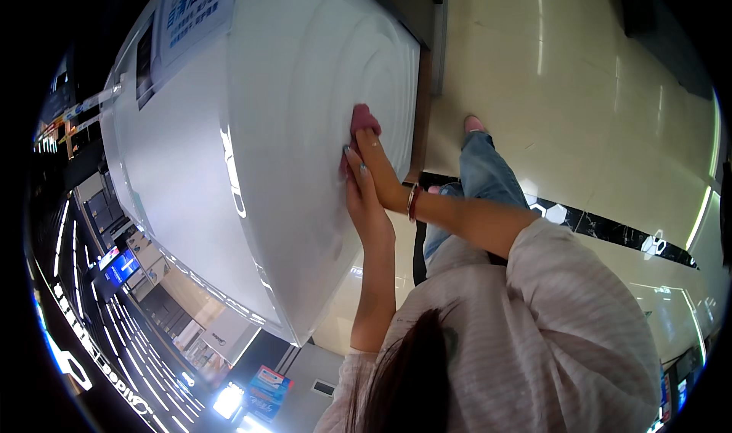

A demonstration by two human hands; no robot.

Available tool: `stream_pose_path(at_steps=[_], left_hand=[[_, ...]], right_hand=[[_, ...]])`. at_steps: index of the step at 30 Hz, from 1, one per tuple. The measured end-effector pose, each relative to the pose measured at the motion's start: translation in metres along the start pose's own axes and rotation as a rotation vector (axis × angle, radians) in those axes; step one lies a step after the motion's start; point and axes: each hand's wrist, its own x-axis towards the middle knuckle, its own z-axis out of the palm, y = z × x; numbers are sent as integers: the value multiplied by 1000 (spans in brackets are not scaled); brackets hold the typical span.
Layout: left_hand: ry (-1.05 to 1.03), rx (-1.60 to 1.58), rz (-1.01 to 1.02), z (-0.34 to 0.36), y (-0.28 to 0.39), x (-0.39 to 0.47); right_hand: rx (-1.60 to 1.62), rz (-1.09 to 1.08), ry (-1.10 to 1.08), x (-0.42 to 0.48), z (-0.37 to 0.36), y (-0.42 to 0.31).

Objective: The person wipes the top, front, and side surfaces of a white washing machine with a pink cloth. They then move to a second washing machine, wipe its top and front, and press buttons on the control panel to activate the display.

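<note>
A large glossy white appliance cabinet (297, 89) with curved ridges moulded into its side panel stands before me. My right hand (378, 161), with a ring and a bracelet at the wrist, presses a pink cloth (362, 118) against this panel. The cloth covers its fingertips. Just beside it, touching it, my left hand (364, 195) rests on the lower part of the same cloth, its painted nails showing. How firmly the left fingers grip is partly hidden.
A printed sign (197, 9) lies on the cabinet's upper left part. A brown edge strip (422, 118) borders the panel on the right. Beyond it is a glossy tiled floor (532, 89) with a black patterned band (612, 235). Lit shop displays stand at the lower left.
</note>
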Motion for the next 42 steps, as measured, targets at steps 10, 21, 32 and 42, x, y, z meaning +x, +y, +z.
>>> stream_pose_path(at_steps=[10, 21, 32, 42], left_hand=[[-95, -4, -31, 56, -7, 88], [-56, 98, -172, 57, -21, 113], [6, 52, -120, -1, -10, 6], [-24, 58, -205, -65, -61, -58]], right_hand=[[-45, 0, 163, 91, -33, 52], [-157, 0, 177, 103, -31, 75], [-151, -30, 50, 6, 1, 17], [-214, -34, -7, -91, 44, 38]])
